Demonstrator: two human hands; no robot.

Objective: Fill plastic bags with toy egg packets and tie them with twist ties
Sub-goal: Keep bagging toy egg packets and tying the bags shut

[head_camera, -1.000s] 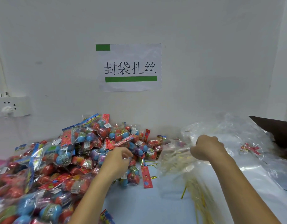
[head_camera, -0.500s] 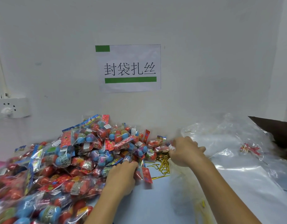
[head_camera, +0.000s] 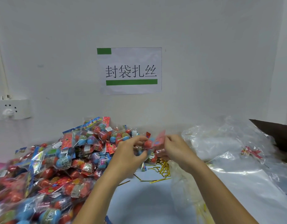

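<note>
A big heap of toy egg packets (head_camera: 61,160), red and blue eggs in clear wrap, covers the left of the table. My left hand (head_camera: 129,156) and my right hand (head_camera: 176,150) meet above the heap's right edge and both pinch one egg packet (head_camera: 153,141) with a red header card, lifted off the pile and blurred. Gold twist ties (head_camera: 162,168) lie scattered on the table just below the hands. A clear plastic bag (head_camera: 185,191) hangs under my right forearm. More clear plastic bags (head_camera: 220,143) are piled to the right.
A paper sign (head_camera: 129,70) with green bars is stuck on the white wall. A wall socket (head_camera: 10,109) is at the left. A dark cardboard flap (head_camera: 275,131) juts in at the right edge. Red bows (head_camera: 251,152) lie inside a bag.
My right hand moved left from the bag pile to the heap's edge. My left hand rose from the pile, and both hands now hold one packet lifted between them.
</note>
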